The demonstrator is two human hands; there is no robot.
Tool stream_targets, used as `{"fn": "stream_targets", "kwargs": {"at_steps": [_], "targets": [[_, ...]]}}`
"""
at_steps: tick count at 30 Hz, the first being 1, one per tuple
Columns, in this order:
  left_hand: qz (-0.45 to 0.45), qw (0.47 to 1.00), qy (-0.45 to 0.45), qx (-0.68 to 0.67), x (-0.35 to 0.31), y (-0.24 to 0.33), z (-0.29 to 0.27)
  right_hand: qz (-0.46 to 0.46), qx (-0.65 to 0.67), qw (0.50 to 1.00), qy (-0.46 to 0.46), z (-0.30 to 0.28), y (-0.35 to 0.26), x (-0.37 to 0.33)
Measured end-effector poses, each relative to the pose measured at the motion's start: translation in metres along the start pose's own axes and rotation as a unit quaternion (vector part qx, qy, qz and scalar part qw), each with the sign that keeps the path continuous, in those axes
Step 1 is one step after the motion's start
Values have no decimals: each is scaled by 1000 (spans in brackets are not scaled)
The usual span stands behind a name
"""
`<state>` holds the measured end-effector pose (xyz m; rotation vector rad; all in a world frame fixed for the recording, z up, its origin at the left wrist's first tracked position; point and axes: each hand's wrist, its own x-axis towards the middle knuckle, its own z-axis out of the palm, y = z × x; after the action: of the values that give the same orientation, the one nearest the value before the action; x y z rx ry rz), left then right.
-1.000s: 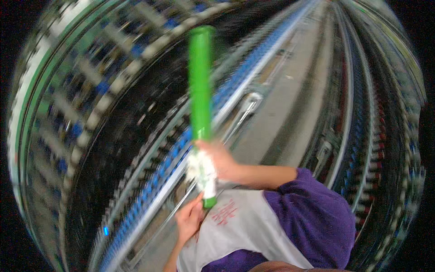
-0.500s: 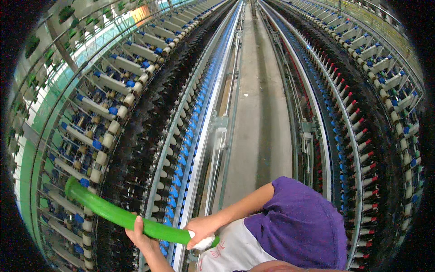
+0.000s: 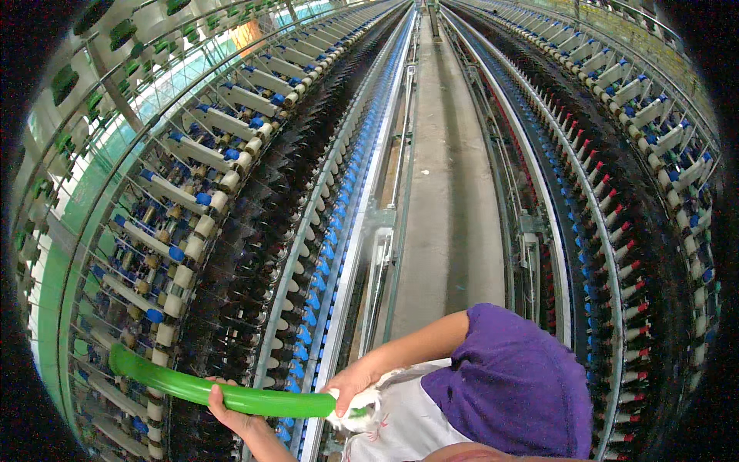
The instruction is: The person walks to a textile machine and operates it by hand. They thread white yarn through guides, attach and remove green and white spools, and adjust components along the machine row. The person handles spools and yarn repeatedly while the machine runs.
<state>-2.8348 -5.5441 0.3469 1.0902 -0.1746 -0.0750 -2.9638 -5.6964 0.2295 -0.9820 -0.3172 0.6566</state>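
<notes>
A long, bright green tube (image 3: pixel 262 402) reaches from the left machine's rollers to my apron, slightly bent and nearly level. Around its middle, from below, my left hand (image 3: pixel 229 408) is closed, with the thumb in front. My right hand (image 3: pixel 354 383) grips the near end, where white fluffy fibre (image 3: pixel 362 408) sits bunched under and beside the fingers. Some green shows through the fibre. The tube's far end (image 3: pixel 119 360) lies over the left machine's bars and rollers. How firmly the left fingers wrap behind the tube is partly hidden.
Long spinning frames flank a narrow concrete aisle (image 3: pixel 450 177). At left run cream rollers (image 3: pixel 185 276), dark spindles and blue clips (image 3: pixel 315 285). On the right stand red-tipped bobbins (image 3: pixel 616 227) behind a metal rail (image 3: pixel 599 223). Green-topped hanging bobbins (image 3: pixel 65 83) fill the upper left.
The tube's far end has dropped, so the tube lies more level. My left hand has shifted slightly left along with it. More white fibre now shows at the near end by my right hand.
</notes>
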Motion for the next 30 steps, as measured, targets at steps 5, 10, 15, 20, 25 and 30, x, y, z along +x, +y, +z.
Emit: {"fn": "stream_targets", "kwargs": {"at_steps": [5, 10, 15, 20, 25, 30], "targets": [[31, 999, -34, -14, -7, 1, -4, 28, 76, 989, -125, -5, 2, 0], [24, 990, -112, -83, -4, 0, -7, 92, 210, 960, -158, -6, 8, -1], [48, 993, 94, 45, -9, -2, -5, 59, -137, 988, 43, -13, -1, 3], [32, 967, -188, -171, -2, -2, -4, 53, 143, 971, -185, -5, 1, -15], [-22, 999, 0, -50, -3, -10, -17, 158, 11, 984, -86, -10, -8, -11], [70, 990, 5, 123, -16, -11, -8, 55, -221, 973, -21, -24, -15, -16]]}}
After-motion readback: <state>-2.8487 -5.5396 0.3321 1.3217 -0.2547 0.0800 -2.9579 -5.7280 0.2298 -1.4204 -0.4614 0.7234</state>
